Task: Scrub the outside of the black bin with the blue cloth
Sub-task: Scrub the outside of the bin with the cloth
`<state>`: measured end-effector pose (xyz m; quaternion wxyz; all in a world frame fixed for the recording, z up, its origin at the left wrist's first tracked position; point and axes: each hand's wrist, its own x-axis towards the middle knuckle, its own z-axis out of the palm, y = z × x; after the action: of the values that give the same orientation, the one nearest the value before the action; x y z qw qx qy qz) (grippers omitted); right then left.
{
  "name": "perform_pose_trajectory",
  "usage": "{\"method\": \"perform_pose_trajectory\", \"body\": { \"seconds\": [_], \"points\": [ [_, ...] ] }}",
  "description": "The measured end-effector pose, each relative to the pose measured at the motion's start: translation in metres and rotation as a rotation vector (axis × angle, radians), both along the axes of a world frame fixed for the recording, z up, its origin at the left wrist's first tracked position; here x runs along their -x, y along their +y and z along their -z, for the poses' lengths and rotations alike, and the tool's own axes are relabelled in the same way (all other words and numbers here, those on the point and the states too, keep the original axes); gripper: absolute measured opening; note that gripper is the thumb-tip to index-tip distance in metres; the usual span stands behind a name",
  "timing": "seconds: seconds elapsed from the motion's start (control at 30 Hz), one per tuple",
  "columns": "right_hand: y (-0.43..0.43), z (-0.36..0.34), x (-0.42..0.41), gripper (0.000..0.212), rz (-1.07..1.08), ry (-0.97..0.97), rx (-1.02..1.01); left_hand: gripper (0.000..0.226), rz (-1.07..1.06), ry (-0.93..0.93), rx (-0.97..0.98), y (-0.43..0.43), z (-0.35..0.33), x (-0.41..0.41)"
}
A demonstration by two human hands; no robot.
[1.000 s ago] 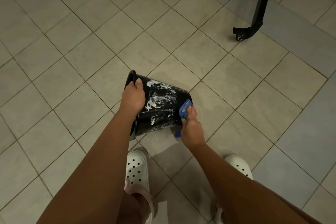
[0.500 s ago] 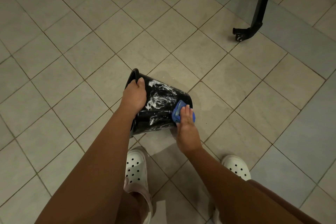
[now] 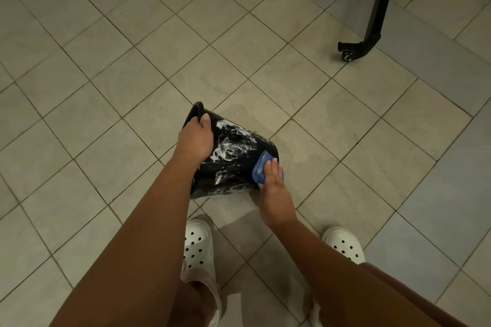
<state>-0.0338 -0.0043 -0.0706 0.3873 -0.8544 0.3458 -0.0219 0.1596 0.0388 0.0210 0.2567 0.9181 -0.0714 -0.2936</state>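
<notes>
The black bin (image 3: 233, 167) is tipped on its side above the tiled floor, its mouth to the left and its base to the right. White soap streaks cover its upper wall. My left hand (image 3: 195, 141) grips the rim, thumb over the edge. My right hand (image 3: 273, 188) presses the blue cloth (image 3: 261, 167) flat against the bin's wall near the base.
A black furniture leg with a small caster (image 3: 350, 52) stands at the upper right. My feet in white perforated clogs (image 3: 199, 244) are just below the bin. A wet patch (image 3: 265, 111) darkens the grey floor tiles around the bin.
My right hand and the cloth have slid up along the bin's base end, from its lower edge to higher on the wall. My left hand keeps its grip on the rim.
</notes>
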Motion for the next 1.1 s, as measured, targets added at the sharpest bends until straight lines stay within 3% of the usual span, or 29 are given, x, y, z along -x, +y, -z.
{"method": "perform_pose_trajectory", "body": {
  "seconds": [0.2, 0.4, 0.63, 0.87, 1.1],
  "points": [
    [0.023, -0.005, -0.005, 0.073, -0.127, -0.068, 0.102, 0.053, 0.023, -0.006, -0.031, -0.004, -0.002, 0.0],
    [0.0, -0.01, -0.017, 0.057, -0.006, -0.031, 0.021, 0.057, 0.033, -0.035, -0.001, 0.0, -0.002, 0.002],
    [0.0, -0.007, -0.02, 0.058, -0.022, 0.04, -0.009, 0.044, -0.01, 0.065, 0.243, 0.023, -0.007, 0.007],
    [0.004, -0.007, -0.017, 0.057, -0.051, 0.042, -0.013, 0.057, 0.03, 0.06, 0.256, 0.04, -0.009, 0.011],
    [0.025, 0.003, 0.001, 0.081, -0.156, 0.019, 0.106, 0.053, 0.135, 0.067, 0.172, 0.027, -0.016, 0.006]
  ]
}}
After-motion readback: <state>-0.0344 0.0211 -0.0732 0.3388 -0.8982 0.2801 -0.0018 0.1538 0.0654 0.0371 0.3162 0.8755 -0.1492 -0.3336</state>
